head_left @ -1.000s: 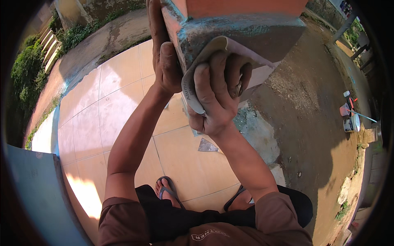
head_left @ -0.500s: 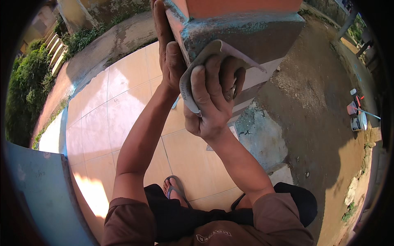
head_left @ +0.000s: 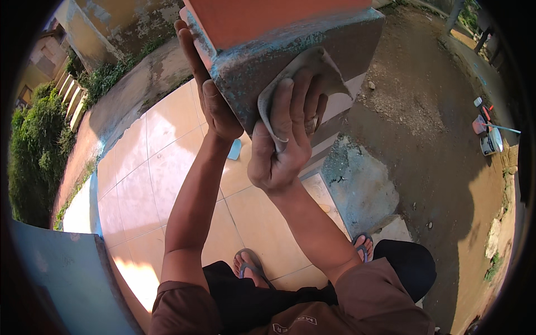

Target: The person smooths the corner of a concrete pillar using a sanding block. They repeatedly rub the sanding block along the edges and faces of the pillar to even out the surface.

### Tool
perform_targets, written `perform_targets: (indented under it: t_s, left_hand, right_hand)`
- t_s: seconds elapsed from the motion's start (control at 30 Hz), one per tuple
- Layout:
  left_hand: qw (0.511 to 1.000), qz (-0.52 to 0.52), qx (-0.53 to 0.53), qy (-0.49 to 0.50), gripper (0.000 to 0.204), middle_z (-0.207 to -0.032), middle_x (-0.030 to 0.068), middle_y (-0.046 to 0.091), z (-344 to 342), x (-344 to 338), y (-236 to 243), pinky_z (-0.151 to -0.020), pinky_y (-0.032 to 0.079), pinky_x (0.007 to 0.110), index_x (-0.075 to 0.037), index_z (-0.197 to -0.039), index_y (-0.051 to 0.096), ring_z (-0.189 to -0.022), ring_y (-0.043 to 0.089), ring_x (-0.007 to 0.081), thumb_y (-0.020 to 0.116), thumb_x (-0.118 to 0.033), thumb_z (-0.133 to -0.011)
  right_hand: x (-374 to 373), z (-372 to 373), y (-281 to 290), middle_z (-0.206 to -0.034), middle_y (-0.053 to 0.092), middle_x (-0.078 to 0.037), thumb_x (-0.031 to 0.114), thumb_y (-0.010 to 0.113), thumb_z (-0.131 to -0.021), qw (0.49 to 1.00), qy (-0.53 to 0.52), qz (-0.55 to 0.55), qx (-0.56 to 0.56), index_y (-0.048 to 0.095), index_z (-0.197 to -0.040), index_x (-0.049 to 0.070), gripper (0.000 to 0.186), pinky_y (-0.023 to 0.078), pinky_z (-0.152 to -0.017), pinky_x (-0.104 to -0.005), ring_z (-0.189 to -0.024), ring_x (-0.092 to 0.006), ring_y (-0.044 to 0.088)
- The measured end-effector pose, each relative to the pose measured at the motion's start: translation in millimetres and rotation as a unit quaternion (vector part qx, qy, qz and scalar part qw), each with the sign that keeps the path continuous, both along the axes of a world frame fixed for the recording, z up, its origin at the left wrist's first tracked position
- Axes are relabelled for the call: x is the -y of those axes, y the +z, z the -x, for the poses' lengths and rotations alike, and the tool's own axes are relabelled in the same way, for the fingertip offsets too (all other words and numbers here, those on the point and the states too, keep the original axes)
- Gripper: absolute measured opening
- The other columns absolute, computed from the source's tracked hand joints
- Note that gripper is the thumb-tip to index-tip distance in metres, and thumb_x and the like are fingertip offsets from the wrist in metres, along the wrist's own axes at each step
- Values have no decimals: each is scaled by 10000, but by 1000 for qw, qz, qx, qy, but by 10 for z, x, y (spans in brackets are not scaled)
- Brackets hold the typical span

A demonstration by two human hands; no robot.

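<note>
A square pillar (head_left: 240,84) rises at the top middle, orange on its upper part and dark below, with worn pale-blue paint along its edges. My left hand (head_left: 215,109) lies along its left side, fingers stretched upward, holding nothing. In my right hand (head_left: 282,148) is a bent sheet of grey sandpaper (head_left: 318,60), its curled edge at the palm. The fingers press this sheet against the pillar's near face, close to the corner. A ring (head_left: 311,124) shows on that hand. The sheet's contact side is hidden.
Pale floor tiles (head_left: 178,145) lie below, with a small light-blue piece (head_left: 234,149) on them. A blue-grey wall (head_left: 61,268) stands at lower left. Buckets (head_left: 490,142) with tools sit on the ground at far right. My sandalled feet (head_left: 248,265) stand on the tiles.
The pillar and both hands now appear further left in view. My right fingers, more curled before, lie straighter along the sandpaper. The left hand stays against the pillar's side.
</note>
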State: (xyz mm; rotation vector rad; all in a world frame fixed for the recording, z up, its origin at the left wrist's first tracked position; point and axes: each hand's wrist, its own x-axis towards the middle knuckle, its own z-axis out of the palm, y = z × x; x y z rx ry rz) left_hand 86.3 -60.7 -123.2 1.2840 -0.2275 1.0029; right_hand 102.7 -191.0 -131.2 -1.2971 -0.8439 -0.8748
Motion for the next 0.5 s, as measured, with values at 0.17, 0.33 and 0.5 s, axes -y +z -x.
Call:
perform_targets:
  t_s: [0.17, 0.33, 0.5]
  left_hand:
    - [1000, -6, 0, 10, 719, -1501, 135, 299, -27, -82, -24, -1112, 365, 462, -100, -1491, 225, -1361, 385, 260, 502, -499, -960]
    - [1000, -4, -2, 10, 709, -1485, 143, 322, -26, -169, -89, -1105, 372, 459, -90, -1479, 246, -1350, 401, 262, 508, -493, -958]
    - [999, -25, -10, 29, 699, -1469, 151, 346, 55, -215, -104, -1097, 380, 457, -79, -1468, 268, -1338, 416, 264, 515, -488, -957]
  right_hand:
    - [68, -523, 356, -1560, 308, -233, 198, 441, -1009, 981, 60, -124, -136, 383, -1476, -21, 519, 138, -1171, -526, -1463, -447, 205]
    - [93, 505, 10, -1571, 251, -273, 195, 410, -1009, 981, 86, 7, -175, 329, -1490, -57, 549, 99, -1168, -550, -1477, -454, 146]
    - [120, -220, 243, -1573, 253, -265, 225, 390, -1034, 959, 82, -130, -238, 334, -1478, -78, 540, 67, -1175, -540, -1484, -437, 125]
